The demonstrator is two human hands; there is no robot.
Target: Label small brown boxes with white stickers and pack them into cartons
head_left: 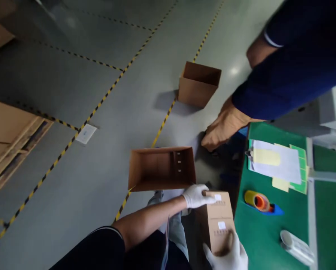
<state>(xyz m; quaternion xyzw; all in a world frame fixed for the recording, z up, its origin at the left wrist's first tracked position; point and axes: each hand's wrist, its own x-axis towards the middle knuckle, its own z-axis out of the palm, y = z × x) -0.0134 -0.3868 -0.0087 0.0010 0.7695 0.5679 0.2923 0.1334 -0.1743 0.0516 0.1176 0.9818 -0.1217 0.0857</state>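
Two small brown cardboard boxes point(220, 221) with white labels sit side by side, pressed between my white-gloved hands. My left hand point(195, 195) is closed over their upper end, and my right hand point(232, 254) grips the lower end. An open carton point(156, 186) stands just left of and beyond my left hand. Along its inner right side, a row of small boxes point(179, 162) shows white labels. What lies under the held boxes is dark and cannot be made out.
A co-worker's hand point(220, 125) reaches down beyond the carton, near another open carton point(197, 92). On the right, a green table point(265, 232) bears a clipboard point(280, 161), a yellow and orange tape roll point(259, 201) and a white roll point(297, 247). A loaded pallet point(21, 153) stands left.
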